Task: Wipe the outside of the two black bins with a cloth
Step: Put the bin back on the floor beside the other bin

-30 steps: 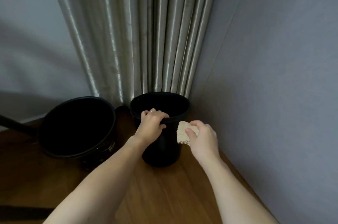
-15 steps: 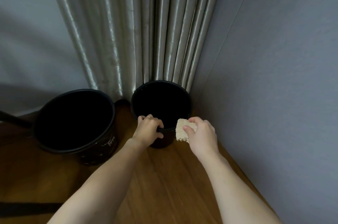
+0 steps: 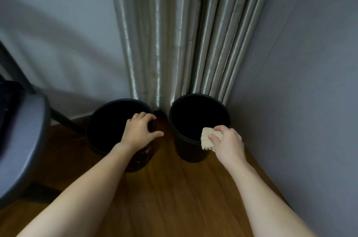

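**Two black bins in the corner, one hand on each**

Two black bins are seen standing upright on the wooden floor (image 3: 174,198) in a corner, just apart from each other, with a pleated grey-green curtain (image 3: 174,43) hanging behind them. The left bin (image 3: 102,130) is the wider one, and a faint pale marking is carried on its lower outside wall. The right bin (image 3: 191,151) is set close to the grey wall (image 3: 300,101) on the right.

The near right part of the left bin's rim is grasped by the left hand (image 3: 138,133), with the fingers curled over the edge and the thumb spread outward; a ring is worn on one finger. A small cream cloth (image 3: 206,140), waffle-textured, is pinched by the right hand (image 3: 227,142) between thumb and fingers and is held against the near rim and upper outside of the right bin.

At the left edge, part of a grey chair seat (image 3: 23,140) with a dark leg is visible.
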Action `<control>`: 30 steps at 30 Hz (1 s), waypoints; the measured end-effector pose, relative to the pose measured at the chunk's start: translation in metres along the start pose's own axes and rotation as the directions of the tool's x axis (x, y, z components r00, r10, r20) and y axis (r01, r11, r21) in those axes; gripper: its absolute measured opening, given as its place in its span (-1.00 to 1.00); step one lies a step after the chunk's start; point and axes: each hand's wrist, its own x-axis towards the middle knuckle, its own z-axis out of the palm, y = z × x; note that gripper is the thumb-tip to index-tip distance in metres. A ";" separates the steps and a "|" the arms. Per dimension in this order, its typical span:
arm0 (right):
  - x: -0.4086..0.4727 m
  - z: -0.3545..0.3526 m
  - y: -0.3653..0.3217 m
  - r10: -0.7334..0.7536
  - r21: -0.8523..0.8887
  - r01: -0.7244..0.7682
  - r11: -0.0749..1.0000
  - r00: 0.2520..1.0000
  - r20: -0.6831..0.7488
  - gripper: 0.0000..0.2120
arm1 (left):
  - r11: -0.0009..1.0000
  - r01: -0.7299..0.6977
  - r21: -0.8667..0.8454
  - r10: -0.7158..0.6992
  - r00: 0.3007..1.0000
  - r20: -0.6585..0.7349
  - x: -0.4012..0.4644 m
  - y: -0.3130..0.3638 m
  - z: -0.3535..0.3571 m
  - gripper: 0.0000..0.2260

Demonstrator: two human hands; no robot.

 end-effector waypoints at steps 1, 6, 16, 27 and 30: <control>-0.001 0.002 -0.005 -0.012 -0.001 0.012 1.000 1.000 0.002 -0.68 | 0.999 0.052 -0.015 -0.051 0.998 0.041 -0.003 -0.011 -0.008 -0.36; -0.006 0.011 -0.027 -0.047 0.025 0.047 0.999 0.999 0.014 -0.68 | 0.967 0.249 -0.049 -0.222 0.924 0.311 -0.022 -0.044 -0.026 -0.28; -0.013 0.020 -0.045 -0.104 0.028 0.103 0.994 0.994 0.022 -0.68 | 0.987 0.052 0.152 -0.106 0.921 0.375 -0.051 -0.059 -0.014 -0.69; -0.025 0.029 -0.068 -0.158 0.063 0.157 0.986 0.987 0.021 -0.68 | 0.993 0.111 0.029 -0.114 0.924 0.366 -0.060 -0.051 -0.024 -0.47; -0.027 0.033 -0.078 -0.170 0.099 0.167 0.981 0.985 0.024 -0.70 | 0.980 0.074 -0.185 -0.022 0.963 0.270 -0.050 -0.023 -0.034 -0.43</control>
